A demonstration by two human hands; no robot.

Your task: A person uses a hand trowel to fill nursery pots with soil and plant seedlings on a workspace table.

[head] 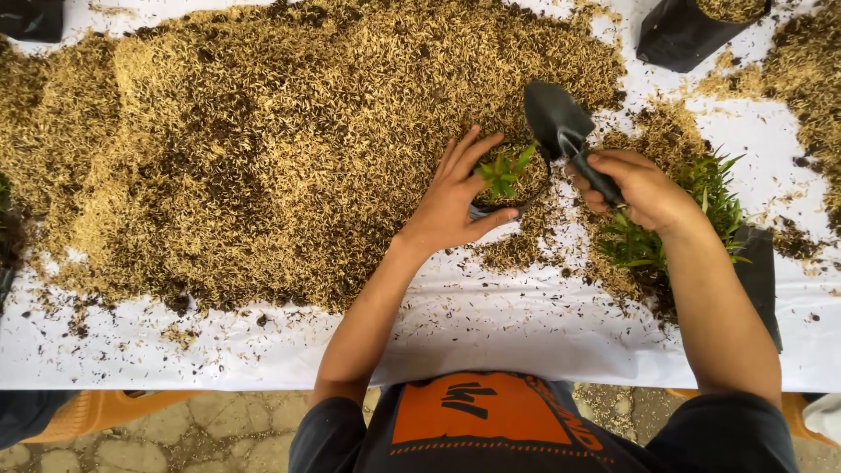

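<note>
My left hand (451,197) wraps around the near side of a small black grow bag (512,180) filled with husk mix, and a small green seedling (504,171) stands in it. My right hand (644,188) grips the handle of a black hand trowel (561,123). The trowel's blade points up and left, just above the bag's far rim. A bunch of green seedlings (714,197) lies under my right wrist, on a flat black bag (758,271).
A wide heap of rice husk mixed with dark soil (263,149) covers the white table (491,333). A filled black bag (692,31) stands at the top right. More husk mix (806,61) lies at the far right. The table's front edge runs near my body.
</note>
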